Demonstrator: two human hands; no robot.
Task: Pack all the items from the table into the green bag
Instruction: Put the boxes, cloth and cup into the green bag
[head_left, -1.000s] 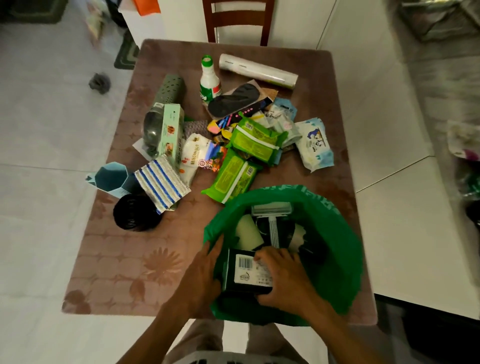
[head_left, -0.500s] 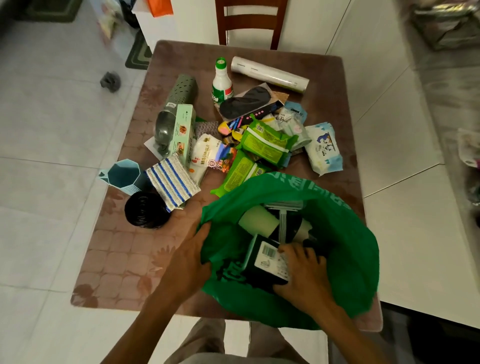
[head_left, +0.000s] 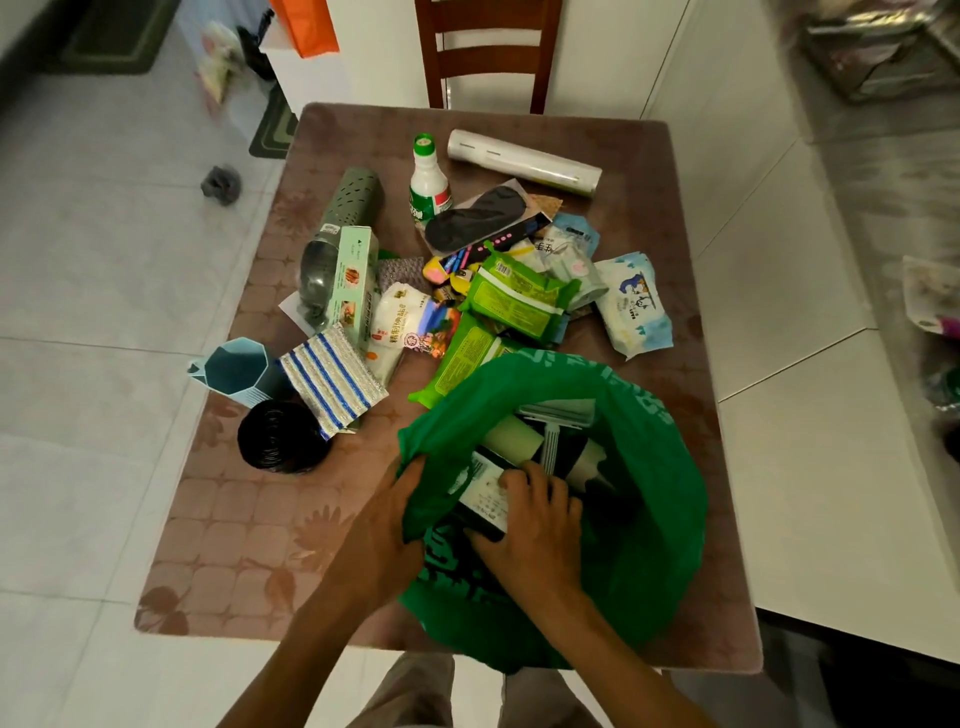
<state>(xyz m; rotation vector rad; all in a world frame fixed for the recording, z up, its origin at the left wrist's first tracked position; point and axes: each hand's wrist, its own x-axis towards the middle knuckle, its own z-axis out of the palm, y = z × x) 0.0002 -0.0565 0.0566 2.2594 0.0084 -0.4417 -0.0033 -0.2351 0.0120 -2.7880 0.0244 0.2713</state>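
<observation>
Head view shows the left hand (head_left: 382, 540) gripping the green bag (head_left: 654, 519) rim at the counter (head_left: 249, 519) near edge, while the right hand (head_left: 530, 525) clasps a dark barcoded box (head_left: 480, 491) inside. Settling it seems underway; next likely comes releasing and reaching for the green wipe packs (head_left: 511, 296).

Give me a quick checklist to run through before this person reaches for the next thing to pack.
1. Green bag mouth held open: ok, left hand grips its rim.
2. Black box fully inside: not ok, right hand holds it at the opening.
3. Right hand free: not ok.
4. Room left in bag: cannot tell; razor lies near the top.
5. Next item near: ok, green packet lies beside the bag.
</observation>
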